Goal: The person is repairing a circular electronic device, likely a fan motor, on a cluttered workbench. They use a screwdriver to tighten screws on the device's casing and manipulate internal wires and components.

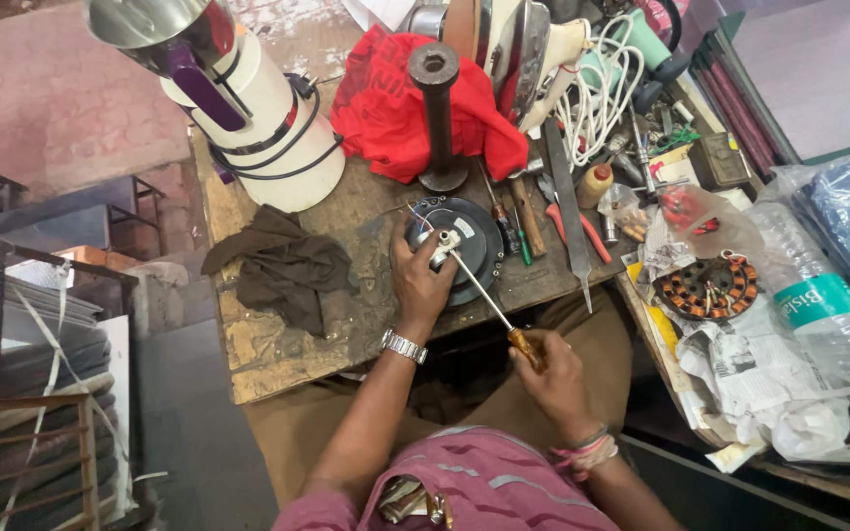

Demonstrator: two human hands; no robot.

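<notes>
At the tabletop's [277,344] far left corner I see a white mixer base [268,128] wound in black cord; a crumpled brown rag [287,265] lies nearer the front edge. My left hand [420,280] rests on a black round disc [464,246] at the front edge, fingers pinching a small white part [442,246] against it. The screwdriver [489,300], a thin bright metal shaft with an amber handle, runs diagonally from that part down-right into my right hand [548,379], fingers closed around the handle. So the work lies up-left of the right hand, along the shaft. Behind, a dark metal post [437,118] stands on red cloth [395,108]. At the right edge, pliers [573,221], a copper-wound stator [705,287] and a plastic bottle [819,305].
</notes>
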